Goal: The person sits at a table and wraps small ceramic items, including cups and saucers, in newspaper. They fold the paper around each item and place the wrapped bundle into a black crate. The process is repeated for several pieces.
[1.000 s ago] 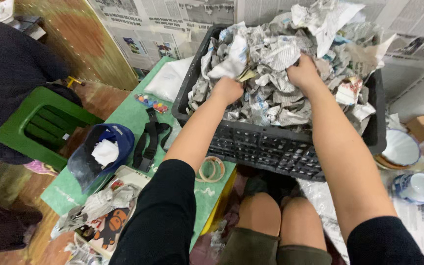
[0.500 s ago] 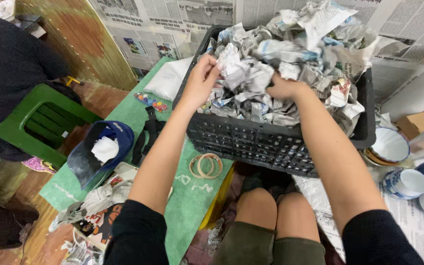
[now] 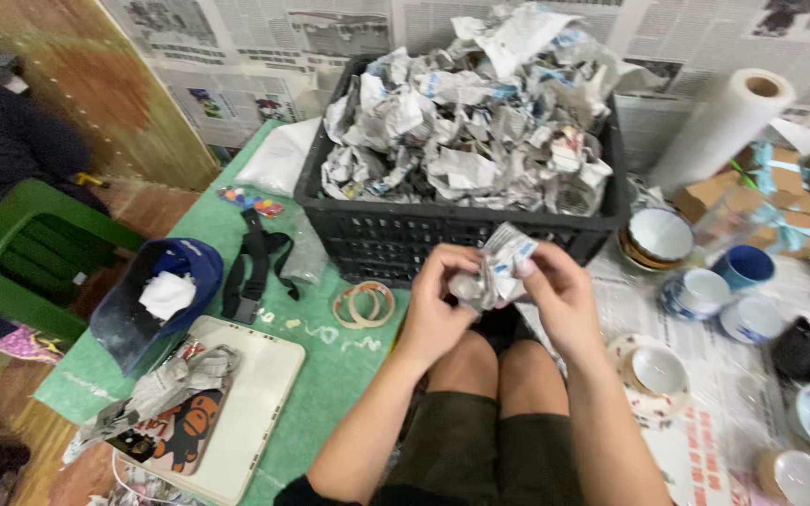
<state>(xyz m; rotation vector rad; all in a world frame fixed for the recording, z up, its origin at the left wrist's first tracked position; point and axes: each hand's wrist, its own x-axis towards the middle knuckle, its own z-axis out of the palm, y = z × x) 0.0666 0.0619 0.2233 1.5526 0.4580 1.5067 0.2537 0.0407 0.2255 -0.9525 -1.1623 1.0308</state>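
A crumpled newspaper bundle point(image 3: 494, 272) is held over my knees between both hands. My left hand point(image 3: 438, 300) grips its left side and my right hand point(image 3: 560, 290) grips its right side, fingers pinching the paper. Just beyond the hands stands a black plastic crate point(image 3: 461, 230) heaped with several more crumpled newspaper bundles point(image 3: 466, 131). What the paper wraps is hidden.
Rolls of tape point(image 3: 365, 305) and a black strap point(image 3: 253, 267) lie on the green mat point(image 3: 339, 375). A blue cap point(image 3: 157, 290) and a white board point(image 3: 250, 412) are at left. Cups and bowls point(image 3: 696, 290) stand at right, by a paper roll point(image 3: 724, 126) and cardboard boxes point(image 3: 789, 187). A green stool point(image 3: 25, 253) sits far left.
Both hands have left the crate's pile and come back toward my knees, now holding one newspaper bundle between them. The view has tilted down and right.
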